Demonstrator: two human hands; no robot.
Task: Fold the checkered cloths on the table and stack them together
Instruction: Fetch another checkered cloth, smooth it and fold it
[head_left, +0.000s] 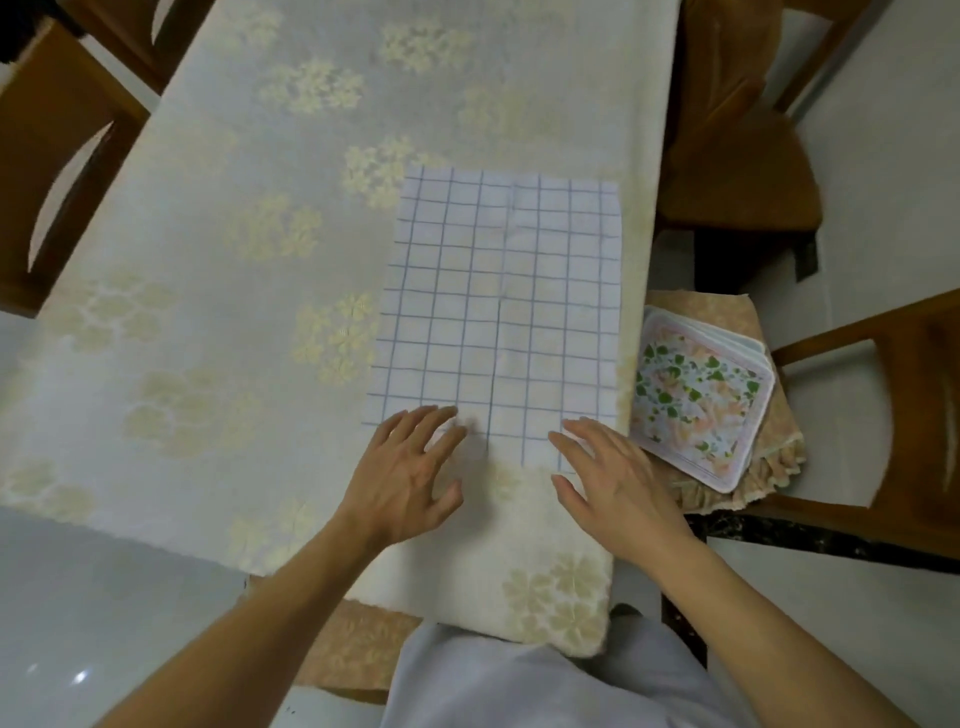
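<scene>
A white cloth with a blue checkered grid (498, 312) lies spread flat on the right half of the table, its long side running away from me, with a crease down its middle. My left hand (410, 478) hovers at the cloth's near left corner, fingers spread, fingertips over the edge. My right hand (608, 478) is at the near right corner, fingers apart, tips on or just above the cloth. Neither hand holds anything. Only one checkered cloth is visible.
The table wears a pale cloth with cream flower patterns (234, 234). To the right, a stack of floral placemats (696, 400) rests on a cushioned chair (769, 447). Wooden chairs stand at the left (57, 156) and far right (737, 156).
</scene>
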